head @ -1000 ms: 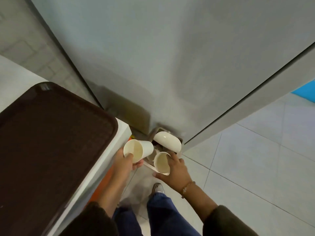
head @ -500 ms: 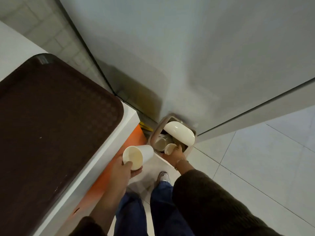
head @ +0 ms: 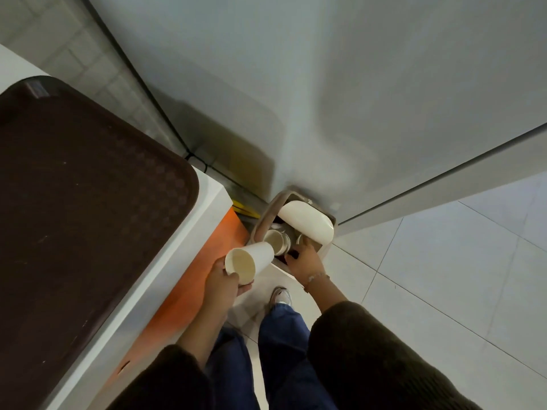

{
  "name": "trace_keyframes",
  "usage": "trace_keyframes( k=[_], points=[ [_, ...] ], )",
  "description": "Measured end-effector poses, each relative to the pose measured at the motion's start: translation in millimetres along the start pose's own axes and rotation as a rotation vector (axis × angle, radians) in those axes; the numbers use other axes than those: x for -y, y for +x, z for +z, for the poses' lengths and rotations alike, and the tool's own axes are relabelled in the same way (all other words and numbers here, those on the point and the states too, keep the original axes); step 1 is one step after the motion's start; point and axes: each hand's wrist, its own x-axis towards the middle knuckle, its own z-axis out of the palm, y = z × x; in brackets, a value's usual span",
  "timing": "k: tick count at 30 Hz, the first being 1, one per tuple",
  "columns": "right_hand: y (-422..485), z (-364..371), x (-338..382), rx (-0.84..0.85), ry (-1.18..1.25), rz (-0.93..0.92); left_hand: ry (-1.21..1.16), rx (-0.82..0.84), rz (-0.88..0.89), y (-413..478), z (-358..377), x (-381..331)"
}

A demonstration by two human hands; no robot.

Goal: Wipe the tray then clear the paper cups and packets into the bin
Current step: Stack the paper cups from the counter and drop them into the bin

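On the head camera I have the bin near the middle of the view. It stands on the tiled floor against the grey wall, with its white lid tipped up over the 3 o'clock side of the mouth. A binned cup lies inside with its mouth toward me. Beside it a pale rim peeks out under the lid, too hidden to name.

The left hand is at 7 o'clock from the bin. It grasps a paper cup on its side, base pointing at the opening and just short of the rim. The right hand, with a bracelet on its wrist, is at the 5 o'clock edge of the mouth. Its fingertips are under the lid, so I cannot tell whether it grips anything.

At 9 o'clock the brown tray lies bare on the white counter. The counter's corner crowds the bin's 9 o'clock side. One shoe shows at 6 o'clock.
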Motion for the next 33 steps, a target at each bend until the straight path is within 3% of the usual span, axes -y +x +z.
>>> trace_keyframes(
  k=[6, 12, 17, 33],
  points=[
    [-36, -19, -15, -0.129, 0.029, -0.033, 0.039, 0.092, -0.025, 33, 63, -1],
    [-45, -36, -31, -0.143, 0.035, -0.034, -0.09, 0.127, -0.224, 70, 102, 9],
    [-49, -44, -48, -0.157, 0.042, -0.028, -0.101, 0.106, -0.255, 86, 129, 17],
    [-47, -33, -65, -0.131, 0.024, -0.004, 0.685, 0.077, 0.307, 105, 152, 37]
  ],
)
